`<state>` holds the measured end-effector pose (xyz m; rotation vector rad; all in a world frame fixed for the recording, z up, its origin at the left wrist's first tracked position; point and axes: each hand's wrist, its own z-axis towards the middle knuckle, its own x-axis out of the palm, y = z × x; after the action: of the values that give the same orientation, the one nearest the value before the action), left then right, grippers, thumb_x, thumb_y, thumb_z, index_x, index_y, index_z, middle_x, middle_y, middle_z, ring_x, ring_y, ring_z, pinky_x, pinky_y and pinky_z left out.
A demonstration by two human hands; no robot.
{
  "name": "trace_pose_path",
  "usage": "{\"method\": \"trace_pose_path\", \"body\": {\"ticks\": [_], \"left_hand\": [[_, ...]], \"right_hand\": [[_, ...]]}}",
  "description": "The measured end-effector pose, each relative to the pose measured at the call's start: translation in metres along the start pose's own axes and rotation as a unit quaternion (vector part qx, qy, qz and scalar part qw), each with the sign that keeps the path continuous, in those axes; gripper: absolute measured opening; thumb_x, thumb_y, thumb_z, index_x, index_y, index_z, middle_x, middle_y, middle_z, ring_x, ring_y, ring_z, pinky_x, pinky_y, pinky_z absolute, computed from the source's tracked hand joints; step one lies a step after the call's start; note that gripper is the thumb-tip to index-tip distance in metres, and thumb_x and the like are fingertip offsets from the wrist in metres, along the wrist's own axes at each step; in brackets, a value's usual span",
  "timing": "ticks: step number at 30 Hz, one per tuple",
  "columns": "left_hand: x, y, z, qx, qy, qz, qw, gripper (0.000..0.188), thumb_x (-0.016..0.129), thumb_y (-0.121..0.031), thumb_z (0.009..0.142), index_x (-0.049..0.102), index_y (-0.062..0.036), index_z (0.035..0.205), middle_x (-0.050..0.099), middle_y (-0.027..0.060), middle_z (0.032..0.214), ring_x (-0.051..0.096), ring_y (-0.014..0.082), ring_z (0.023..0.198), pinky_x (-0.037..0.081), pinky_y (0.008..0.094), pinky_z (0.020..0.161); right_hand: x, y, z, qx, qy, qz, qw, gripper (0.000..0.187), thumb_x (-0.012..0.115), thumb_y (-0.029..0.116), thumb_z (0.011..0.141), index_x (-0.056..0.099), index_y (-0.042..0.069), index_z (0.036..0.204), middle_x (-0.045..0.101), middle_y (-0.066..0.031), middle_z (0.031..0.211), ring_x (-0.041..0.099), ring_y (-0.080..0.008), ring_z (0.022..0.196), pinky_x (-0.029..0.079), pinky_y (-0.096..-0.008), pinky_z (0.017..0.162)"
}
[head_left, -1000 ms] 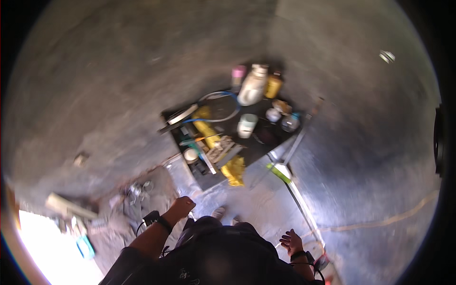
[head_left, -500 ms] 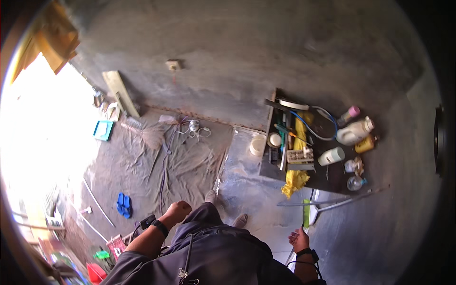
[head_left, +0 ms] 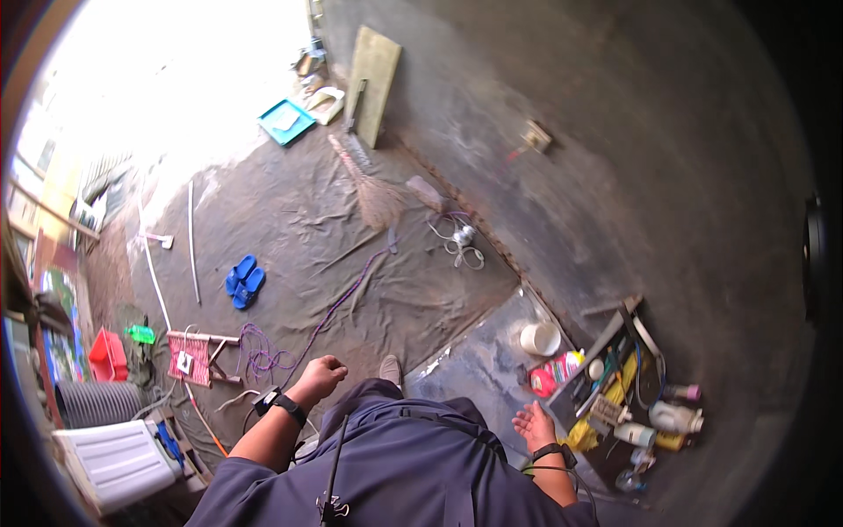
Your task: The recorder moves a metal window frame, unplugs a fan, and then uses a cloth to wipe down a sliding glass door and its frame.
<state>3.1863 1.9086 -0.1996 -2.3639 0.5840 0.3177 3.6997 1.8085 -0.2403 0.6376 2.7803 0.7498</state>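
My left hand [head_left: 320, 379] hangs in front of my left hip, its fingers curled closed with nothing seen in them. My right hand [head_left: 534, 427] is held out at my right side, palm partly turned up, fingers apart and holding nothing. It is nearest to the dark table [head_left: 572, 386], where bottles and tools lie crowded. A yellow bag [head_left: 582, 436] hangs over the table's edge close to that hand. On the floor past the table stand a white tub [head_left: 540, 338] and a red-and-yellow package [head_left: 556, 373].
Blue slippers [head_left: 245, 282], a straw broom [head_left: 379, 200], a purple rope [head_left: 338, 303] and a white coiled cord [head_left: 463, 241] lie on the wrinkled floor sheet. At left are a small folding stool [head_left: 195, 358], a red bin [head_left: 107, 356] and a white lidded box [head_left: 118, 461]. A board [head_left: 373, 83] leans on the wall.
My view has turned left: the table has slid to the lower right, and the stool, red bin and white box show more fully. Both hands keep much the same pose.
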Motion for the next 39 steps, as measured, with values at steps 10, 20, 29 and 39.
{"method": "trace_pose_path", "body": {"ticks": [10,20,29,39], "left_hand": [[-0.088,0.029,0.045,-0.042,-0.133,-0.187,0.972,0.02,0.065,-0.019,0.088,0.065,0.0003,0.091,0.07,0.009,0.085,0.066,0.0156,0.081,0.051,0.0295,0.073],[-0.166,0.006,0.093,-0.114,-0.245,-0.32,0.908,0.027,0.066,-0.029,0.088,0.066,-0.0026,0.083,0.067,0.0059,0.077,0.056,0.0108,0.064,0.045,0.0274,0.056],[-0.274,0.026,0.163,-0.151,-0.328,-0.494,0.791,0.029,0.061,-0.027,0.093,0.063,-0.001,0.079,0.067,0.0069,0.079,0.061,0.0129,0.072,0.049,0.0284,0.069],[-0.554,0.083,0.259,-0.14,-0.376,-0.371,0.837,0.031,0.063,-0.032,0.089,0.066,-0.0025,0.08,0.065,0.0045,0.07,0.055,0.0111,0.059,0.045,0.0299,0.056]], "right_hand": [[0.198,0.162,0.078,-0.017,0.121,-0.192,0.974,0.046,0.048,0.047,0.097,0.053,0.006,0.115,0.063,-0.0091,0.094,0.064,-0.022,0.077,0.05,-0.0363,0.069],[0.425,0.31,0.17,-0.003,0.165,-0.305,0.938,0.046,0.049,0.047,0.096,0.053,0.006,0.115,0.063,-0.0085,0.089,0.063,-0.0228,0.073,0.05,-0.0369,0.067],[0.707,0.395,0.193,-0.047,0.271,-0.385,0.881,0.042,0.049,0.045,0.097,0.054,0.007,0.112,0.064,-0.0078,0.085,0.065,-0.0218,0.072,0.051,-0.0336,0.062],[0.972,0.39,0.157,-0.033,0.245,-0.443,0.862,0.052,0.05,0.051,0.094,0.052,0.005,0.119,0.062,-0.0134,0.098,0.063,-0.0281,0.079,0.051,-0.0408,0.071]]}}
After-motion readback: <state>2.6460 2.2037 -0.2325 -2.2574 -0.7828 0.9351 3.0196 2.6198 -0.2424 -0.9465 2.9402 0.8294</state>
